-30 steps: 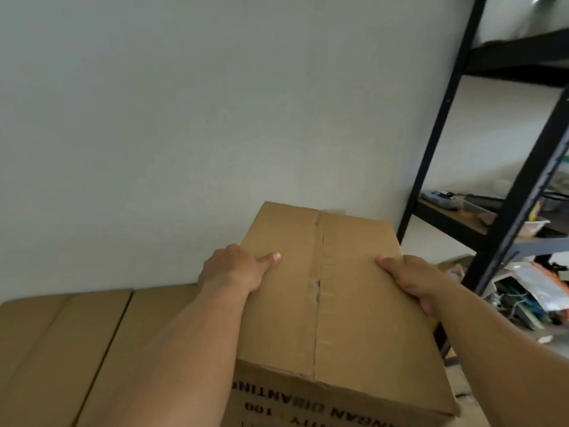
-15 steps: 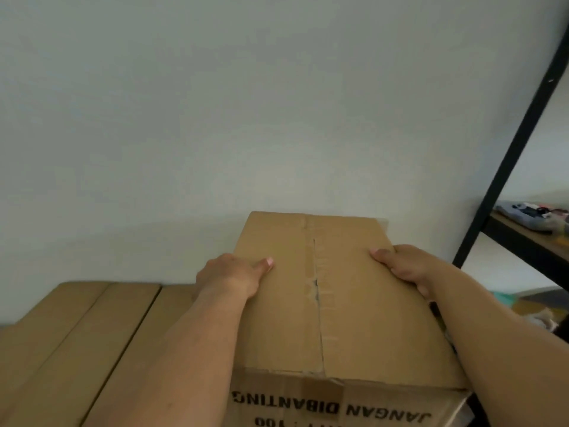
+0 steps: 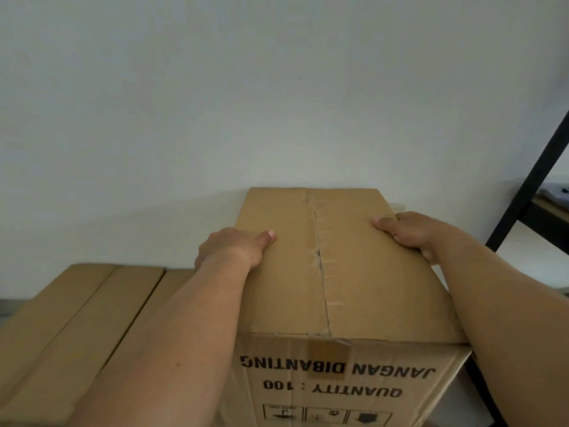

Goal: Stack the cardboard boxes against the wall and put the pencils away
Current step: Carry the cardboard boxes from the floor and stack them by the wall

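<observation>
A brown cardboard box (image 3: 326, 266) with a taped top seam and upside-down black print on its near face fills the lower middle of the head view, its far end close to the white wall (image 3: 246, 103). My left hand (image 3: 234, 248) grips its left top edge, thumb lying on the top. On the right top edge my right hand (image 3: 412, 229) holds the box the same way, fingers wrapped down the side. Lower cardboard boxes (image 3: 77, 318) lie flat to the left, beside the held box. No pencils are in view.
A black metal shelf rack (image 3: 529, 186) stands at the right edge, with a wooden shelf board (image 3: 551, 204) holding a grey object. The white wall runs across the whole background.
The box has slid farther toward the wall with both hands on it, and the view has swung left, so most of the shelf rack has left the frame.
</observation>
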